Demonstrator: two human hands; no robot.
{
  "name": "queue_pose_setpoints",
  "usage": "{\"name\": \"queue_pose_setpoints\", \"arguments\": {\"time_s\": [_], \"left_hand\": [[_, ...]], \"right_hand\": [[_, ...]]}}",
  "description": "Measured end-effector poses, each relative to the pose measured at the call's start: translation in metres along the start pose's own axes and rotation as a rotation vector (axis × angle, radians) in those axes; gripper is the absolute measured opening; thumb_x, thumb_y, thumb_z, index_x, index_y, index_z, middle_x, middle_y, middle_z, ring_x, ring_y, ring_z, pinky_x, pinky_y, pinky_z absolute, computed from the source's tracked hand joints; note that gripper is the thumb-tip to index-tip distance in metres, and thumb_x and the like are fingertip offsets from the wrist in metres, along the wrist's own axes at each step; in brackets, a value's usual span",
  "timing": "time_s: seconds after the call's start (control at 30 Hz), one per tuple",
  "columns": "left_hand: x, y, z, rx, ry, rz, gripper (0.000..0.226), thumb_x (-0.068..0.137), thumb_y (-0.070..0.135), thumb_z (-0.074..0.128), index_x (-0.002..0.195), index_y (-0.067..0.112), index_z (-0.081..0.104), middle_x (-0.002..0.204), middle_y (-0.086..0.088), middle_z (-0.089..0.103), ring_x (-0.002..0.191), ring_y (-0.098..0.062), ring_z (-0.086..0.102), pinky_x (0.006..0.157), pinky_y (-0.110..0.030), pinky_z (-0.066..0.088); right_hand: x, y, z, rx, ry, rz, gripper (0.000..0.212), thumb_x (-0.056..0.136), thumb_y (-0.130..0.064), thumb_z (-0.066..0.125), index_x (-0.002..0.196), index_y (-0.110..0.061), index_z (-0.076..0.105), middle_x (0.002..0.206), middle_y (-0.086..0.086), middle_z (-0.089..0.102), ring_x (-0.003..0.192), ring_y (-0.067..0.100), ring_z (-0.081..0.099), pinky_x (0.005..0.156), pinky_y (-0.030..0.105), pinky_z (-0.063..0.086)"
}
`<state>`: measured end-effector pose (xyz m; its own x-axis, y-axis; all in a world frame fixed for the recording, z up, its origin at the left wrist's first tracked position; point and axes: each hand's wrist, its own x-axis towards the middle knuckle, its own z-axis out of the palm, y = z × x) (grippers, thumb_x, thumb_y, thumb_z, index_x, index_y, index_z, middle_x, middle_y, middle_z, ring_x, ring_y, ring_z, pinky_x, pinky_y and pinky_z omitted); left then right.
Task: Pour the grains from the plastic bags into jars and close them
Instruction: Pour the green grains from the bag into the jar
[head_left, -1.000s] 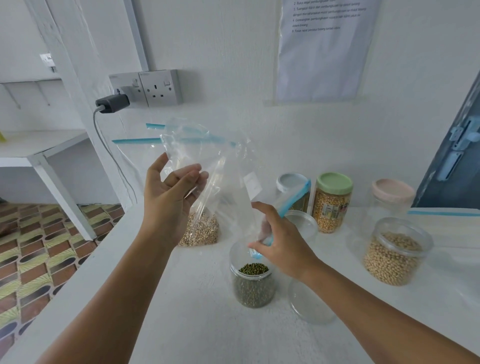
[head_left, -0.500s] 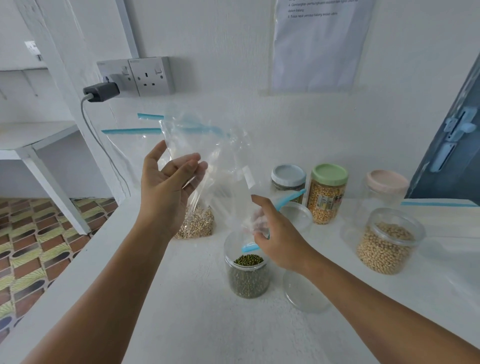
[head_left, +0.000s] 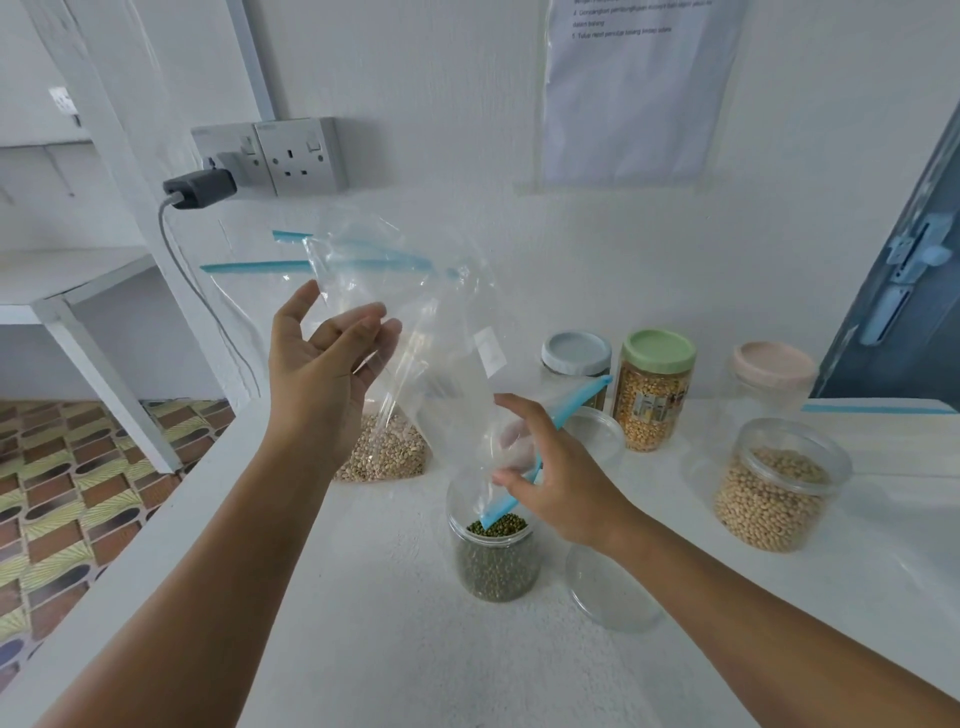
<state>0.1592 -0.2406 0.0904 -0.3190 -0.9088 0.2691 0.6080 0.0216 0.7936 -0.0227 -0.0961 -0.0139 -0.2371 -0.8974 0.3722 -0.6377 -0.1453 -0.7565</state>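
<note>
As the emptied bag (head_left: 431, 364) hangs mouth-down over the open jar of green beans (head_left: 496, 558), I see it has tipped a touch steeper than a second ago, its blue zip edge now dipping right to the jar's mouth. My left hand (head_left: 322, 374) props the bag's upper part from behind, fingers loosely spread against the plastic; the grip there is wide, more a support than a pinch. My right hand (head_left: 558, 483) has a narrow grip on the bag near its blue strip, just above the jar. No beans show in the bag, so I judge the pour is done, and this jar next wants its lid. That is probably the clear lid (head_left: 613, 590) lying flat just right of the jar.

Behind the jar stands a bag of pale grain (head_left: 387, 452), not yet poured, with more zip bags upright behind it. Right of the jar sits an open jar of soybeans (head_left: 776, 491), and further back a green-lidded jar of corn (head_left: 654, 392), a grey-lidded jar (head_left: 576, 356) and a pink-lidded jar (head_left: 774, 371). All rest on the white bench (head_left: 363, 649), against a white wall. Up and left of the jar a charger (head_left: 200, 188) is plugged into a socket (head_left: 304, 155); a paper notice (head_left: 639, 88) hangs above. Far left, patterned floor tiles (head_left: 62, 493); far right, a blue door (head_left: 914, 291).
</note>
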Motion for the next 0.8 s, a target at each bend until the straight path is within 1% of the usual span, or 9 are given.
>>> {"name": "queue_pose_setpoints", "arguments": {"time_s": [0.13, 0.23, 0.33, 0.4, 0.47, 0.57, 0.63, 0.7, 0.8], "left_hand": [[0.001, 0.000, -0.003, 0.008, 0.037, 0.004, 0.064, 0.096, -0.008, 0.065, 0.149, 0.017, 0.040, 0.104, -0.013, 0.075, 0.100, -0.031, 0.075, 0.102, -0.047, 0.057], [0.002, 0.000, -0.004, -0.002, 0.060, 0.002, 0.063, 0.096, -0.008, 0.065, 0.149, 0.016, 0.040, 0.105, -0.013, 0.075, 0.099, -0.030, 0.075, 0.101, -0.048, 0.057], [0.002, 0.000, -0.003, 0.008, 0.053, 0.003, 0.063, 0.096, -0.008, 0.065, 0.149, 0.016, 0.040, 0.106, -0.014, 0.075, 0.098, -0.030, 0.075, 0.100, -0.046, 0.058], [0.002, 0.000, -0.001, 0.020, 0.045, 0.001, 0.063, 0.096, -0.007, 0.066, 0.149, 0.016, 0.040, 0.107, -0.014, 0.075, 0.097, -0.029, 0.075, 0.100, -0.046, 0.058], [0.002, 0.000, 0.001, 0.021, 0.046, -0.003, 0.063, 0.096, -0.005, 0.067, 0.148, 0.017, 0.040, 0.108, -0.015, 0.075, 0.099, -0.030, 0.075, 0.100, -0.046, 0.058], [0.002, -0.001, 0.002, 0.034, 0.019, -0.037, 0.064, 0.096, 0.002, 0.070, 0.148, 0.020, 0.037, 0.122, -0.017, 0.072, 0.110, -0.033, 0.074, 0.101, -0.047, 0.057], [0.001, -0.004, -0.001, 0.069, -0.006, -0.073, 0.073, 0.095, 0.008, 0.072, 0.153, 0.021, 0.030, 0.132, -0.017, 0.068, 0.117, -0.033, 0.071, 0.105, -0.049, 0.054], [-0.002, -0.009, -0.007, 0.117, -0.015, -0.119, 0.096, 0.087, 0.013, 0.077, 0.161, 0.022, 0.017, 0.137, -0.016, 0.065, 0.120, -0.030, 0.070, 0.110, -0.051, 0.050], [-0.010, -0.019, -0.017, 0.244, -0.043, -0.233, 0.120, 0.078, 0.017, 0.083, 0.166, 0.028, 0.002, 0.125, -0.012, 0.070, 0.121, -0.025, 0.069, 0.115, -0.052, 0.044]], "right_hand": [[0.001, 0.004, 0.000, 0.000, -0.015, 0.013, 0.075, 0.096, -0.006, 0.068, 0.141, -0.056, 0.034, 0.114, -0.011, 0.054, 0.097, 0.005, 0.069, 0.085, 0.019, 0.056], [0.002, 0.004, 0.001, 0.001, -0.005, 0.009, 0.076, 0.096, -0.004, 0.068, 0.142, -0.054, 0.034, 0.110, -0.008, 0.055, 0.096, 0.002, 0.067, 0.085, 0.015, 0.054], [0.002, 0.005, 0.004, -0.014, 0.049, -0.006, 0.082, 0.090, -0.007, 0.075, 0.139, -0.059, 0.033, 0.097, -0.008, 0.053, 0.090, 0.008, 0.056, 0.083, 0.014, 0.049], [0.003, 0.007, 0.006, -0.024, 0.093, -0.023, 0.081, 0.086, -0.013, 0.081, 0.141, -0.053, 0.036, 0.091, -0.006, 0.050, 0.087, 0.011, 0.053, 0.084, 0.016, 0.049], [0.004, 0.006, 0.007, -0.025, 0.128, -0.017, 0.079, 0.084, -0.020, 0.085, 0.143, -0.045, 0.039, 0.091, -0.005, 0.050, 0.087, 0.011, 0.053, 0.084, 0.013, 0.049], [0.004, 0.004, 0.007, 0.050, 0.137, 0.002, 0.074, 0.087, -0.022, 0.084, 0.142, -0.046, 0.040, 0.098, -0.007, 0.056, 0.096, 0.008, 0.058, 0.088, 0.017, 0.053], [0.003, 0.004, 0.007, 0.112, 0.154, 0.026, 0.072, 0.089, -0.018, 0.081, 0.143, -0.043, 0.041, 0.100, -0.006, 0.058, 0.099, 0.010, 0.061, 0.090, 0.021, 0.056], [0.003, 0.004, 0.007, 0.152, 0.167, 0.054, 0.071, 0.090, -0.015, 0.080, 0.144, -0.040, 0.042, 0.101, -0.004, 0.059, 0.099, 0.011, 0.062, 0.089, 0.021, 0.056], [0.003, 0.002, 0.006, 0.192, 0.163, 0.068, 0.068, 0.091, -0.015, 0.079, 0.143, -0.039, 0.043, 0.102, -0.004, 0.060, 0.099, 0.009, 0.062, 0.086, 0.016, 0.052]]}}
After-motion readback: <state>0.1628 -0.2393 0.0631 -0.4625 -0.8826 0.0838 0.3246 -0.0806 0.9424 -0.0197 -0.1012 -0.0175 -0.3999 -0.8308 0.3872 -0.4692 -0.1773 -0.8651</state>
